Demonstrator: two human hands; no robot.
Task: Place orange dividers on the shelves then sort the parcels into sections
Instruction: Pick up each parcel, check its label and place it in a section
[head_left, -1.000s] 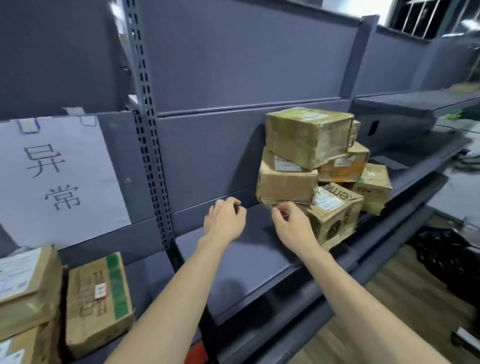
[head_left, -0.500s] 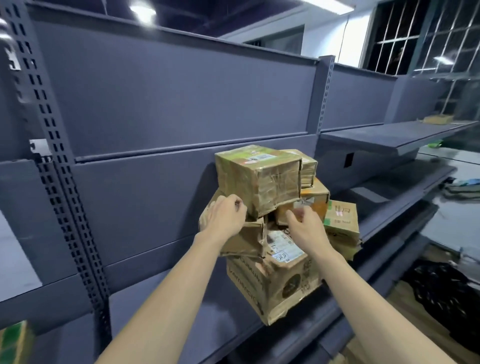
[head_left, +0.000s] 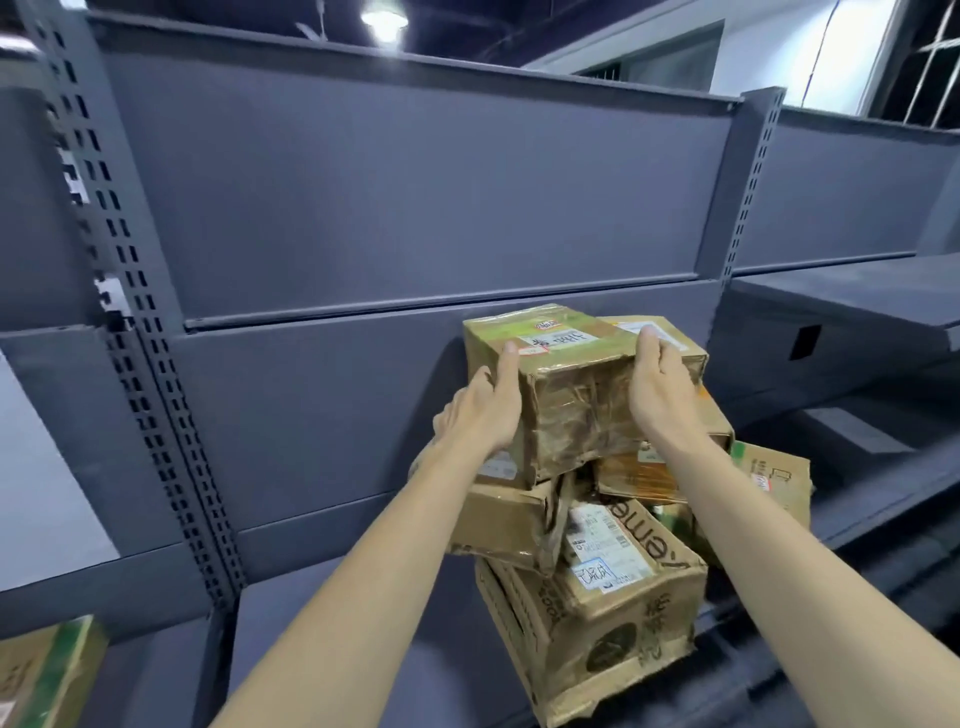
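Since half a second ago both hands have risen from the middle of the parcel heap to its topmost box, and the view has tilted up with them. The left hand (head_left: 485, 410) now presses flat against the left face of the top parcel (head_left: 566, 387), thumb hooked over its upper edge beside the white label. The right hand (head_left: 657, 392) mirrors it on the right face, fingers lying along the side and fingertips reaching the top rim. Neither hand is fisted; the box is squeezed between two spread palms, the natural hold for a carton too wide for one hand. The parcel is a worn, tape-wrapped cardboard box. It rests on the pile of parcels (head_left: 597, 577) heaped on the grey shelf (head_left: 363, 623), close to the back panel. Taking the top one first seems sensible, since the boxes beneath sit crooked and could slide. No orange divider is in view, so which section this parcel belongs to cannot be told. A perforated upright (head_left: 130, 322) separates this bay from the bay on the left, where another parcel (head_left: 49, 670) shows at the lower left corner.
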